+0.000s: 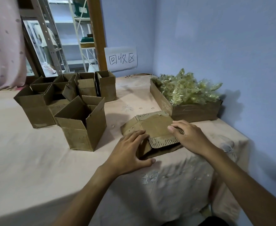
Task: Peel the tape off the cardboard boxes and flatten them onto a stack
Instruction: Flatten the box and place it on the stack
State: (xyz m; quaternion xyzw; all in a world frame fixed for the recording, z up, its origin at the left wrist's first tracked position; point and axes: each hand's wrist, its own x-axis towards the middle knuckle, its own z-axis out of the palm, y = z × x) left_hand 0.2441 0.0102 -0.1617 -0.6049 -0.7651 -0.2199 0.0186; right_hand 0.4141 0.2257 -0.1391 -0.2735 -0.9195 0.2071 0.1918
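Pressing down in the head view, both hands lie palm-down on the flattened box (pixel 155 126), which tops a low stack of folded cardboard at the middle of the table, just in front of the tray (pixel 194 112). The left hand (pixel 130 147) spreads its fingers wide over the box's left edge, thumb out on the cloth; the right hand (pixel 188 136) rests on the top face near the right side, fingers loosely extended, gripping nothing. I judge the card light, stiff across its panels but springy at the creases (a near flap stands raised, fluted edge showing), so flat pressure over the folds, or a hold at the edges, should suit it. The tablecloth (pixel 36 152) is soft and pale, and probably slides a little. Open boxes (pixel 83 128) stand to the left; the tray holds crumpled tape (pixel 187 88) by the blue wall (pixel 215 46), with a paper sign (pixel 121 58) beyond
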